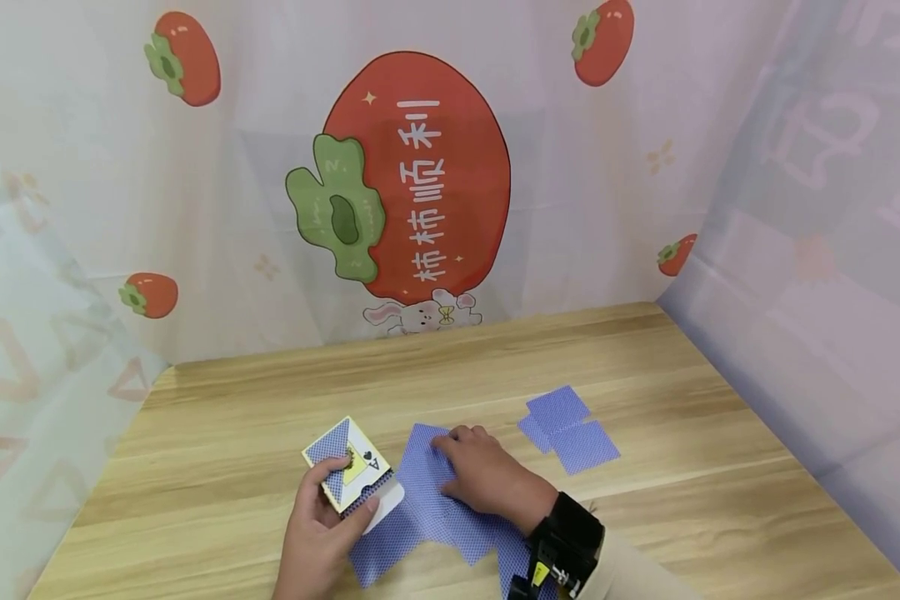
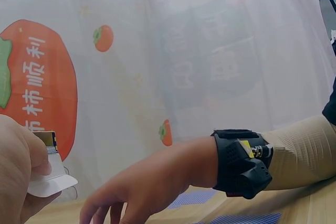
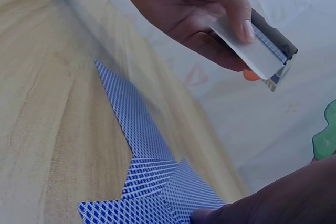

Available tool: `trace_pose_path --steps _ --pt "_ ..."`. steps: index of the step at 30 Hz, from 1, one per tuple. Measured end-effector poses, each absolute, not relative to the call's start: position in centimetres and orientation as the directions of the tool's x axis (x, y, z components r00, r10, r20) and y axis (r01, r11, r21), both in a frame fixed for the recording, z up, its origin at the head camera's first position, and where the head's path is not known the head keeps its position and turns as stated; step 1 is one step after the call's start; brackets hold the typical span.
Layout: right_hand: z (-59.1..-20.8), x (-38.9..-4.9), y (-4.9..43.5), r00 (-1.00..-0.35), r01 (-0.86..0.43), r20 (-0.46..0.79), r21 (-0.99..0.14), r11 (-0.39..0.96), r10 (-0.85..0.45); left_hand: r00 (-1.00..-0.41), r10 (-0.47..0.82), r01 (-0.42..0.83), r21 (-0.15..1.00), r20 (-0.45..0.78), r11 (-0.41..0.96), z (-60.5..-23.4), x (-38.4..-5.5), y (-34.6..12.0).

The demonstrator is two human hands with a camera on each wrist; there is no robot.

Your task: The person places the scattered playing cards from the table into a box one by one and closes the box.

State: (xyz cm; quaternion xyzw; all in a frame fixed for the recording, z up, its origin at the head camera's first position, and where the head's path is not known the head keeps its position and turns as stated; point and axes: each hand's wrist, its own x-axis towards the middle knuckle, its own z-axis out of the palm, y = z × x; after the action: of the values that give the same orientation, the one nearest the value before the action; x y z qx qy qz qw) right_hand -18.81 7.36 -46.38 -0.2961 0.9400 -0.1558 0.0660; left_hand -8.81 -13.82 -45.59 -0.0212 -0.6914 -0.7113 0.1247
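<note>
I see: left hand [image 1: 313,532] gripping box [image 1: 357,472] | right hand [image 1: 493,477] on cards [image 1: 422,477], thumb and index apart | loose cards [image 1: 586,447] farther right on worktop [image 1: 690,400]

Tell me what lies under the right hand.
Overlapping blue-backed cards show beneath and around the right hand, on the wooden table. The cards' undersides, and whatever the hand covers, cannot be seen.
</note>
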Motion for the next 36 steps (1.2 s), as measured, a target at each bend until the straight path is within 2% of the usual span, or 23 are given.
trace_pose_path --steps 5,10,14,29,36 --pt "-46.0 -18.9 7.5 -0.786 -0.557 -0.062 -0.362 0.748 -0.615 -0.965 -0.149 0.219 0.976 0.216 -0.005 -45.8 -8.9 -13.8" --pt "-46.1 -18.8 7.6 -0.767 -0.578 -0.1 -0.319 0.751 -0.634 -0.965 -0.141 0.225 0.974 0.222 -0.004 -45.9 -8.9 -14.0" --pt "-46.3 -18.4 7.6 -0.764 -0.581 -0.128 -0.29 0.76 -0.633 -0.964 -0.136 0.231 0.973 0.228 -0.005 -45.9 -8.9 -14.0" --pt "-45.2 -18.1 7.6 -0.757 -0.575 -0.154 -0.303 0.76 -0.635 -0.966 -0.128 0.226 0.974 0.224 -0.004 -45.9 -8.9 -14.2" --pt "-44.3 -17.4 8.2 -0.775 -0.582 -0.17 -0.184 0.792 -0.608 -0.972 -0.128 0.202 0.979 0.197 -0.023 -45.8 -8.8 -14.2"
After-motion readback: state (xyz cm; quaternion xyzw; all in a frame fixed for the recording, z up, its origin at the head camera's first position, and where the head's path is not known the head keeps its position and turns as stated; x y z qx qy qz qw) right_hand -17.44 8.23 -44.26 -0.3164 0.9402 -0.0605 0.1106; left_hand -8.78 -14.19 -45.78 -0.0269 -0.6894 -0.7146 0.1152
